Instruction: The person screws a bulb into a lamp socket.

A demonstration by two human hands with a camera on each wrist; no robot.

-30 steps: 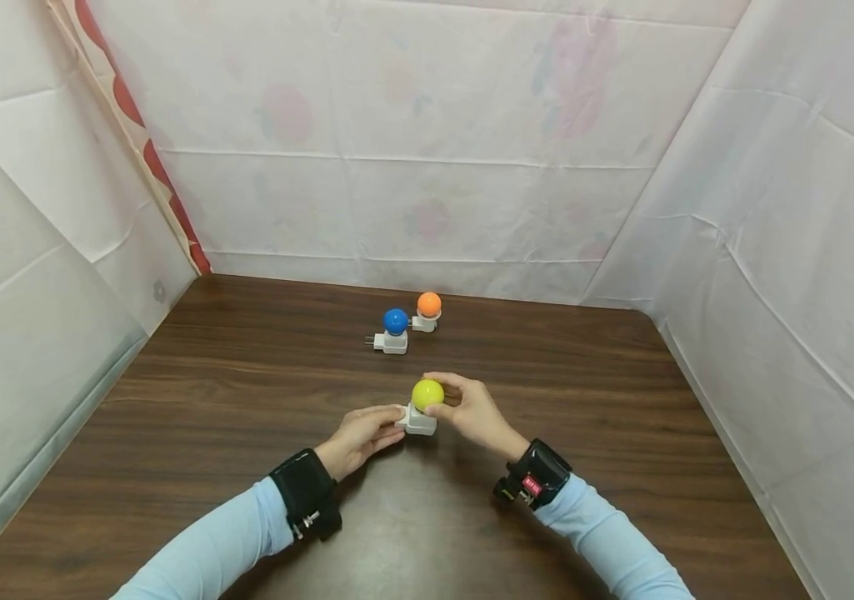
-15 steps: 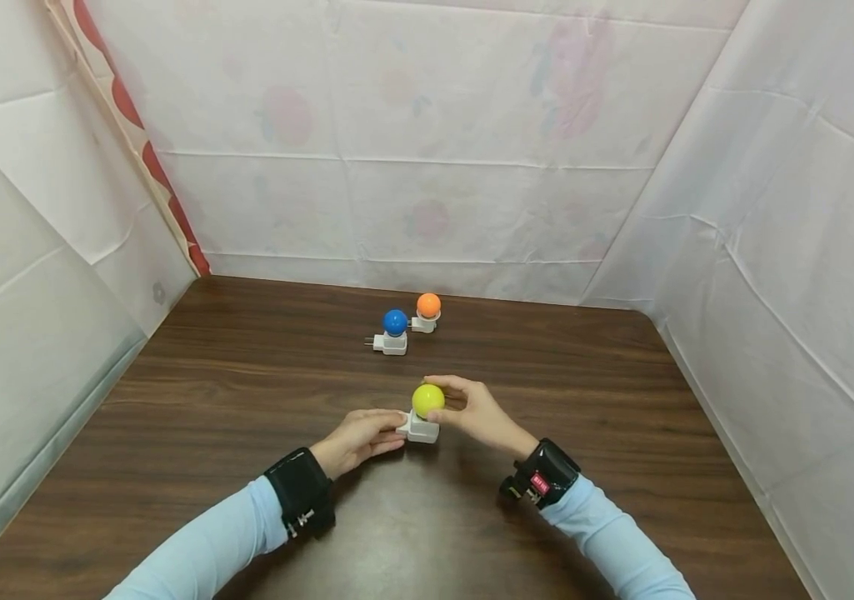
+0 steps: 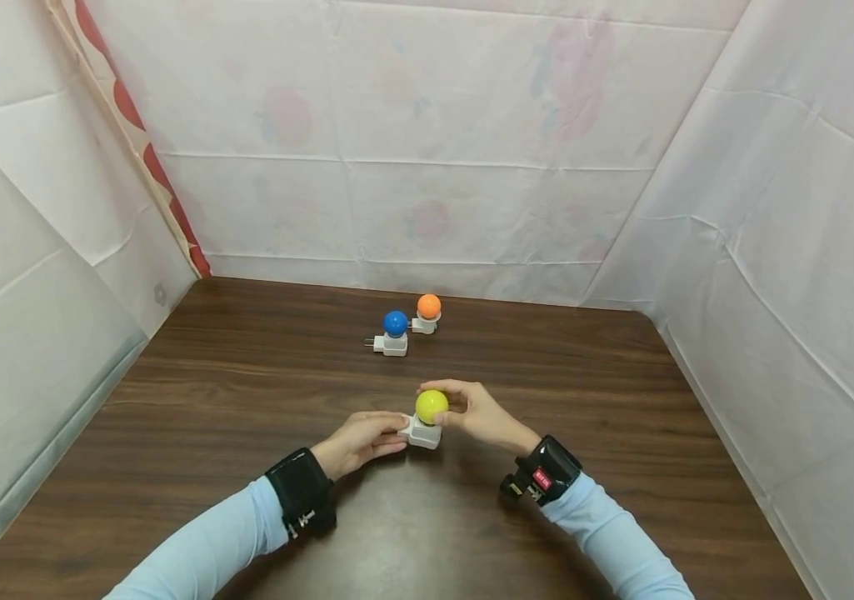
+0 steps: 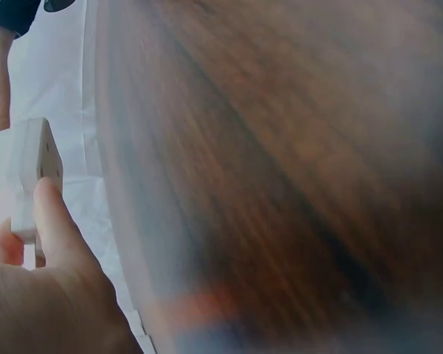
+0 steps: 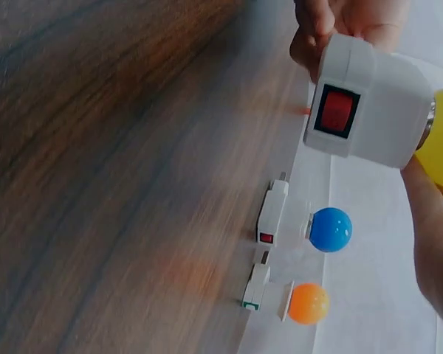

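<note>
A round yellow light bulb [image 3: 431, 405] sits upright in a white plug-in lamp socket [image 3: 424, 436] near the middle of the table. My left hand [image 3: 361, 442] pinches the plug end of that socket from the left, with the thumb on it in the left wrist view. Around the bulb, my right hand [image 3: 485, 417] curls its thumb and fingers. A red rocker switch [image 5: 337, 110] shows on the socket's side in the right wrist view. There, a strip of the bulb's metal base [image 5: 427, 124] is visible between bulb and socket. The plug prongs are hidden by my left hand.
Farther back stand a blue bulb [image 3: 396, 323] in a white socket [image 3: 391, 345] and an orange bulb [image 3: 429, 306] in another socket [image 3: 424, 325]. White patterned sheeting [image 3: 427, 192] encloses the dark wooden table [image 3: 262, 358] at the back and sides.
Both hands have shifted the yellow bulb and its socket slightly toward me and to the right. Their holds stay much the same. The blue and orange bulbs have not moved.
</note>
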